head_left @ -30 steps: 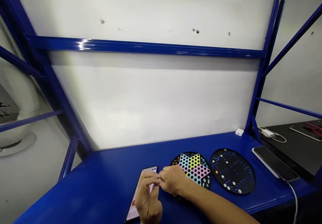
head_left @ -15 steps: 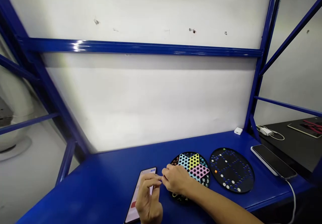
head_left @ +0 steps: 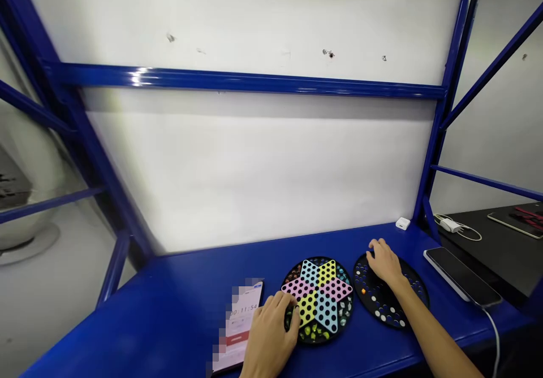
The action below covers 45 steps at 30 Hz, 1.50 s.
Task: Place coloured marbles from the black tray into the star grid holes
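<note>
A round black Chinese-checkers board [head_left: 318,299] with a star of pink, yellow and blue points lies on the blue shelf [head_left: 178,304]. My left hand [head_left: 271,333] rests at its left rim, fingers curled against the edge. A second round black board [head_left: 399,307] with small white and orange pegs lies to the right. My right hand [head_left: 384,260] lies on its top left part, fingers bent down onto the surface. A phone [head_left: 240,324] with a lit screen lies just left of my left hand.
A dark phone [head_left: 462,276] with a cable lies at the shelf's right end, and a small white charger block [head_left: 402,223] sits at the back. Blue frame posts [head_left: 441,106] flank the bay. A black table [head_left: 500,248] with cables stands further right.
My right hand left the spot beside my left hand and swung right onto the second board. My left hand moved off the phone to the star board's left rim.
</note>
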Available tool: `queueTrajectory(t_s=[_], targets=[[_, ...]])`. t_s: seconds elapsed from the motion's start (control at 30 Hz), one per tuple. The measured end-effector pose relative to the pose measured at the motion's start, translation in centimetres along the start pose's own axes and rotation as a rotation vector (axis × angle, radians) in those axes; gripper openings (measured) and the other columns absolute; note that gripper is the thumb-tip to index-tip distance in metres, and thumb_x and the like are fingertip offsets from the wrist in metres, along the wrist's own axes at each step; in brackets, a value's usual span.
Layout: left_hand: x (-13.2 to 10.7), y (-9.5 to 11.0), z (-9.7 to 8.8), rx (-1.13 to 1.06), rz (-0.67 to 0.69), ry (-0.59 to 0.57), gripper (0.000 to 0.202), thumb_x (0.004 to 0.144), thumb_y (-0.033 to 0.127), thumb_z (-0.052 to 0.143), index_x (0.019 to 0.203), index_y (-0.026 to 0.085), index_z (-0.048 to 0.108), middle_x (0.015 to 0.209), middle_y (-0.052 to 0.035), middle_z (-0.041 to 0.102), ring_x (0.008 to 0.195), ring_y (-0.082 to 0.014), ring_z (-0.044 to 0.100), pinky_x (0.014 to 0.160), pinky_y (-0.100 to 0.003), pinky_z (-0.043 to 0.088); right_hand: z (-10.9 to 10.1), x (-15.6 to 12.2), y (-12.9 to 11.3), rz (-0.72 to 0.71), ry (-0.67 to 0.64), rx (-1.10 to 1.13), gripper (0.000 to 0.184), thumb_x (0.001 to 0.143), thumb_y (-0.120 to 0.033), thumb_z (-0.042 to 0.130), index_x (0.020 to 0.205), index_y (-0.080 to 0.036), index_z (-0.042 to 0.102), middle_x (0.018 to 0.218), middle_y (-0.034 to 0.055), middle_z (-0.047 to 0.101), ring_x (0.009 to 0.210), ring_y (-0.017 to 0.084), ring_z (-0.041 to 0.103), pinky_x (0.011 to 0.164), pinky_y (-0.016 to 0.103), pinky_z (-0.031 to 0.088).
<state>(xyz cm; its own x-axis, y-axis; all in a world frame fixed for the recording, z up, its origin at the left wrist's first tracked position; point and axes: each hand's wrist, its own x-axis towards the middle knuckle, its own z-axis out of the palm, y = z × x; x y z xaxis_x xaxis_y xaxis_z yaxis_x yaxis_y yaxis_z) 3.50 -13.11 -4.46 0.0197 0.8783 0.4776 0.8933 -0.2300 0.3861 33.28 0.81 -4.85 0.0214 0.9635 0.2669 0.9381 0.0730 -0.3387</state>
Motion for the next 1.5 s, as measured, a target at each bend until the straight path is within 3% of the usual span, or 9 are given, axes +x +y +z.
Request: queueTrajectory(t_s=[0.13, 0.23, 0.47, 0.6, 0.73, 0.87, 1.03, 1.2, 1.5], targets=[[0.0, -0.3, -0.1, -0.045, -0.026, 0.031, 0.015, 0.086, 0.024, 0.048, 0.086, 0.025, 0.063, 0.086, -0.0011, 0.070, 0.082, -0.0222, 0.067, 0.075, -0.034, 0.047, 0.4, 0.0, 4.2, 0.007, -0.084, -0.005, 0.021, 0.096, -0.017, 0.043, 0.104, -0.018, 0.062, 0.106, 0.0092, 0.064, 0.086, 0.018, 0.063, 0.066, 0.027, 0.039], [0.1, -0.5, -0.4, -0.078, -0.026, 0.132, 0.015, 0.085, 0.024, 0.048, 0.087, 0.025, 0.063, 0.087, -0.0015, 0.070, 0.085, -0.0228, 0.067, 0.077, -0.035, 0.049, -0.1, -0.2, 3.7, 0.022, -0.075, 0.085, 0.021, 0.094, -0.017, 0.044, 0.097, -0.017, 0.065, 0.099, 0.0097, 0.068, 0.086, 0.020, 0.064, 0.067, 0.028, 0.040], [0.1, -1.0, -0.8, -0.181, -0.027, 0.381, 0.018, 0.087, 0.024, 0.045, 0.082, 0.023, 0.062, 0.084, -0.0048, 0.068, 0.082, -0.0244, 0.065, 0.077, -0.038, 0.054, -1.0, -3.9, -8.2, -0.323, -0.114, 0.624, 0.013, 0.086, -0.025, 0.058, 0.089, -0.022, 0.071, 0.085, 0.0053, 0.074, 0.074, 0.020, 0.066, 0.071, 0.031, 0.047], [-0.1, -1.3, -0.8, -0.212, 0.009, 0.445, 0.017, 0.088, 0.024, 0.045, 0.080, 0.024, 0.060, 0.081, -0.0039, 0.066, 0.079, -0.0233, 0.064, 0.074, -0.037, 0.053, 0.9, -6.8, -15.7, -0.567, -0.259, 0.533, 0.010, 0.084, -0.022, 0.065, 0.087, -0.023, 0.074, 0.090, 0.0003, 0.076, 0.084, 0.017, 0.067, 0.080, 0.027, 0.046], [-0.3, -1.5, -0.8, -0.223, 0.087, 0.453, 0.018, 0.090, 0.022, 0.045, 0.080, 0.024, 0.060, 0.079, -0.0022, 0.065, 0.078, -0.0215, 0.062, 0.073, -0.034, 0.052, 3.0, -7.4, -18.2, -0.682, -0.297, 0.342, 0.011, 0.084, -0.018, 0.064, 0.086, -0.022, 0.075, 0.092, 0.0035, 0.077, 0.093, 0.021, 0.065, 0.085, 0.030, 0.045], [-0.3, -1.4, -0.8, -0.231, 0.118, 0.438, 0.017, 0.090, 0.022, 0.046, 0.080, 0.024, 0.060, 0.079, -0.0023, 0.064, 0.078, -0.0216, 0.061, 0.073, -0.034, 0.050, 2.1, -6.5, -15.3, -0.632, -0.183, 0.433, 0.019, 0.090, -0.018, 0.056, 0.088, -0.020, 0.075, 0.098, 0.0040, 0.076, 0.092, 0.019, 0.064, 0.091, 0.031, 0.044], [-0.1, -0.7, -0.6, -0.177, 0.050, 0.332, 0.018, 0.087, 0.020, 0.044, 0.078, 0.024, 0.059, 0.080, -0.0012, 0.065, 0.081, -0.0216, 0.061, 0.077, -0.035, 0.047, -1.6, -4.7, -6.4, -0.349, -0.077, 0.332, 0.026, 0.092, -0.022, 0.049, 0.098, -0.021, 0.074, 0.108, 0.0082, 0.072, 0.102, 0.022, 0.062, 0.094, 0.033, 0.044], [0.0, -0.1, -0.2, -0.009, -0.076, 0.049, 0.018, 0.084, 0.018, 0.045, 0.080, 0.025, 0.062, 0.085, -0.0002, 0.069, 0.084, -0.0232, 0.061, 0.077, -0.037, 0.042, -3.3, -4.7, 1.5, -0.175, -0.289, 0.230, 0.021, 0.087, -0.027, 0.055, 0.097, -0.021, 0.072, 0.101, 0.0069, 0.070, 0.094, 0.022, 0.063, 0.082, 0.031, 0.046], [-0.4, 0.0, 0.0, 0.012, -0.003, 0.103, 0.020, 0.085, 0.015, 0.044, 0.089, 0.024, 0.061, 0.090, -0.0009, 0.068, 0.088, -0.0223, 0.061, 0.080, -0.036, 0.042, -2.8, -6.9, 0.1, -0.330, -0.359, 0.349, 0.021, 0.089, -0.026, 0.051, 0.082, -0.021, 0.070, 0.086, 0.0036, 0.066, 0.081, 0.019, 0.060, 0.075, 0.030, 0.045]])
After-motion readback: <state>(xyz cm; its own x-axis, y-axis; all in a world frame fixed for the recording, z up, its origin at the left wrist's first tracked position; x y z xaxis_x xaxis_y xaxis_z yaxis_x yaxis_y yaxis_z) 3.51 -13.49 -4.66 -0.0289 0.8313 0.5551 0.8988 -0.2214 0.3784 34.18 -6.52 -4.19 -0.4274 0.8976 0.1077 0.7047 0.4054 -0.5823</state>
